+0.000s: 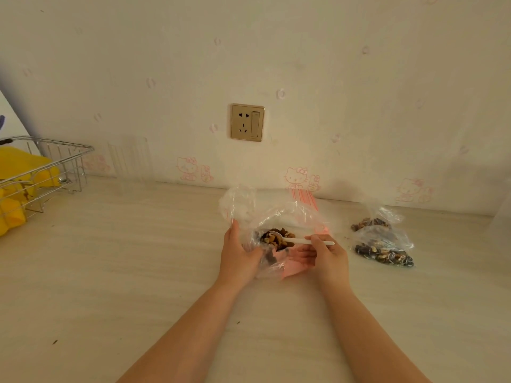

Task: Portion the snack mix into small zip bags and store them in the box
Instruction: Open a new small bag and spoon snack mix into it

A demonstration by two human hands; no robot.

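On the table (110,272), left hand (240,254) grips nut-filled bag (265,217), right hand (326,254) pinches spoon (293,240).

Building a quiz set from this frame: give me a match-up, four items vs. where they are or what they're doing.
Items:
1. left hand
2. right hand
3. filled bags
4. wire rack

Places/states:
A. far left of the counter, yellow things in it
B. holds the white spoon
C. lying right of the hands
D. grips the open bag

Pairs: 1-D, 2-B, 3-C, 4-A
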